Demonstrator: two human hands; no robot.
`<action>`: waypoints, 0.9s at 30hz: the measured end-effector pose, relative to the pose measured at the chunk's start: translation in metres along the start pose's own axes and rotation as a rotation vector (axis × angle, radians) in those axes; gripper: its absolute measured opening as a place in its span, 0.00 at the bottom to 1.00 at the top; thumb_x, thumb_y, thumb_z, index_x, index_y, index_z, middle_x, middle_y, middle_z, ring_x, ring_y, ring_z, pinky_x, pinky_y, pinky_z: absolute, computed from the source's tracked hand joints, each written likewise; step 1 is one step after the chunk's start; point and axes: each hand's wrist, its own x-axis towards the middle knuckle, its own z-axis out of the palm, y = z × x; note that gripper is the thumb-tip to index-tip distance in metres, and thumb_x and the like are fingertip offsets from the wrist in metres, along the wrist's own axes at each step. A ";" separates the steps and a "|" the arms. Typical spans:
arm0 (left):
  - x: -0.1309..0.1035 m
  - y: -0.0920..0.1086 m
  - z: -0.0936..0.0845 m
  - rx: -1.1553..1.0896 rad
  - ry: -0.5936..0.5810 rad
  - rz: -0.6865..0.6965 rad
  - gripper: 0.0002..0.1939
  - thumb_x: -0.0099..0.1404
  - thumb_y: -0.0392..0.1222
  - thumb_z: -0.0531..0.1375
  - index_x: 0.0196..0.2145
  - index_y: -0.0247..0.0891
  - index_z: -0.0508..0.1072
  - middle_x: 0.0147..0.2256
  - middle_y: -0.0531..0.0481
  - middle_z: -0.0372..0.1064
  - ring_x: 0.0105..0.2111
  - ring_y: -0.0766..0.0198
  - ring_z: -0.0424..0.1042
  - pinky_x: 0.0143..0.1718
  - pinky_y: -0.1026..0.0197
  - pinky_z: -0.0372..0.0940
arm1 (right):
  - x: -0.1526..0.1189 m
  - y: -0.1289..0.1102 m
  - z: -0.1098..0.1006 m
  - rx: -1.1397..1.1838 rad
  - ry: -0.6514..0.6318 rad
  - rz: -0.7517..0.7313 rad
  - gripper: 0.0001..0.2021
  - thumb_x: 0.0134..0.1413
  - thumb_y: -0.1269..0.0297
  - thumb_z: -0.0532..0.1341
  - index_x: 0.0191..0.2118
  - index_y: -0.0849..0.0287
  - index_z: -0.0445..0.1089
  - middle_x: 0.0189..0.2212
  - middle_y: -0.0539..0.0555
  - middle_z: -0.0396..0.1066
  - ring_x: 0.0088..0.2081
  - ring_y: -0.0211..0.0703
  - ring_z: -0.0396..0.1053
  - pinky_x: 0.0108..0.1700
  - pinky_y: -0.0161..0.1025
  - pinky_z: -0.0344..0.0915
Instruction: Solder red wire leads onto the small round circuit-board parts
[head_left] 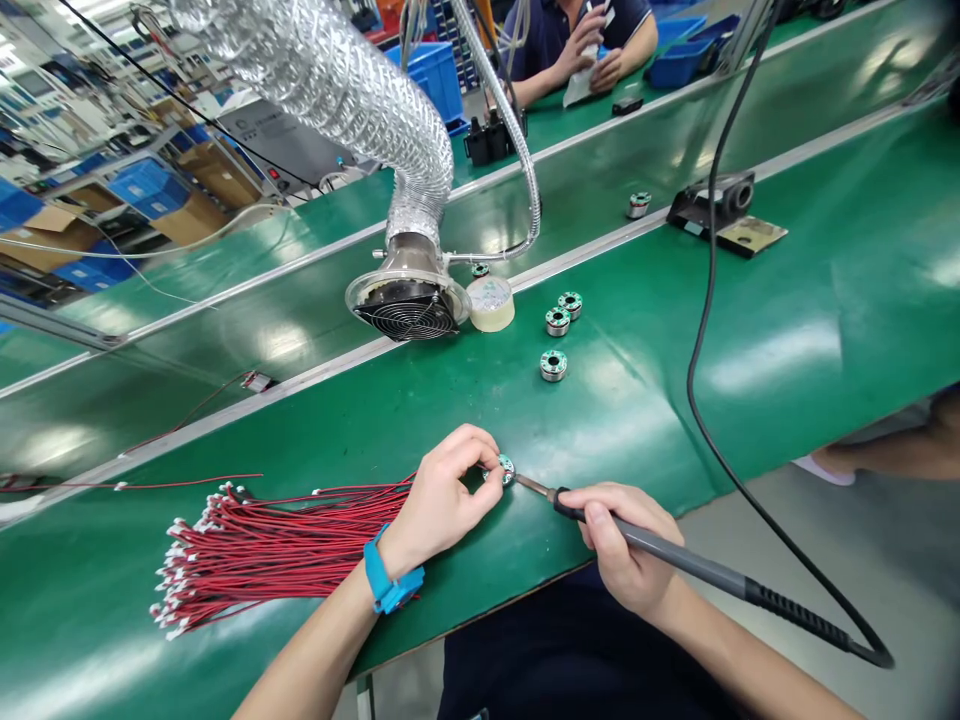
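Observation:
My left hand, with a blue band on its wrist, is closed in a pinch on a small round motor stator topped by a green circuit board. Its fingers cover part of the stator. In my right hand is a soldering iron, gripped like a pen. The iron's tip meets or nearly meets the stator's right edge; contact is too small to tell. Beneath and left of my left hand lies a bundle of red and black wires with white connectors. Farther back stand several similar stators.
A fume extraction hose with a fan guard hangs over the green bench, beside a tape roll. A soldering iron stand sits back right. The iron's black cable loops down the right side. A person works opposite.

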 end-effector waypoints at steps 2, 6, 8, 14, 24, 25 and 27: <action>0.000 0.000 0.000 0.012 0.001 -0.004 0.07 0.68 0.32 0.62 0.32 0.40 0.72 0.38 0.47 0.73 0.38 0.62 0.74 0.41 0.59 0.69 | 0.000 0.000 0.001 -0.013 -0.009 0.004 0.12 0.66 0.70 0.57 0.37 0.55 0.78 0.22 0.47 0.76 0.23 0.38 0.75 0.30 0.36 0.74; 0.000 0.000 0.001 0.024 0.015 0.014 0.07 0.67 0.32 0.62 0.32 0.40 0.71 0.37 0.48 0.74 0.37 0.62 0.74 0.40 0.59 0.69 | -0.002 0.001 0.002 -0.013 -0.003 0.014 0.12 0.66 0.70 0.57 0.36 0.55 0.78 0.22 0.47 0.76 0.24 0.38 0.76 0.32 0.35 0.75; 0.001 -0.001 0.002 0.027 0.023 0.024 0.07 0.67 0.32 0.62 0.32 0.40 0.71 0.37 0.48 0.73 0.37 0.63 0.74 0.40 0.60 0.68 | -0.002 0.000 0.002 -0.009 -0.001 0.023 0.12 0.67 0.70 0.57 0.36 0.55 0.78 0.22 0.47 0.76 0.23 0.37 0.76 0.32 0.35 0.75; 0.000 -0.001 0.003 0.048 0.024 0.032 0.07 0.68 0.32 0.62 0.32 0.40 0.70 0.37 0.48 0.73 0.37 0.63 0.73 0.39 0.60 0.69 | -0.001 0.001 0.000 -0.005 0.003 0.033 0.12 0.67 0.70 0.57 0.37 0.55 0.78 0.22 0.46 0.76 0.21 0.35 0.74 0.30 0.34 0.74; 0.000 -0.002 0.003 0.057 0.030 0.034 0.07 0.67 0.31 0.62 0.32 0.40 0.70 0.37 0.49 0.73 0.36 0.64 0.74 0.39 0.61 0.69 | -0.008 0.005 0.001 0.034 0.047 0.111 0.12 0.68 0.70 0.57 0.38 0.56 0.79 0.25 0.48 0.79 0.21 0.36 0.74 0.24 0.33 0.70; 0.000 -0.003 0.004 0.056 0.031 0.037 0.07 0.67 0.31 0.62 0.32 0.40 0.71 0.37 0.49 0.73 0.36 0.64 0.73 0.39 0.61 0.69 | -0.008 0.005 0.001 0.039 0.044 0.115 0.12 0.68 0.70 0.57 0.38 0.56 0.79 0.26 0.49 0.79 0.21 0.35 0.74 0.24 0.33 0.69; 0.000 -0.004 0.004 0.053 0.033 0.044 0.07 0.66 0.30 0.62 0.32 0.40 0.71 0.37 0.49 0.73 0.37 0.64 0.74 0.39 0.61 0.68 | -0.009 0.006 0.001 0.056 0.032 0.127 0.12 0.68 0.70 0.57 0.39 0.55 0.79 0.28 0.49 0.80 0.22 0.35 0.75 0.24 0.33 0.69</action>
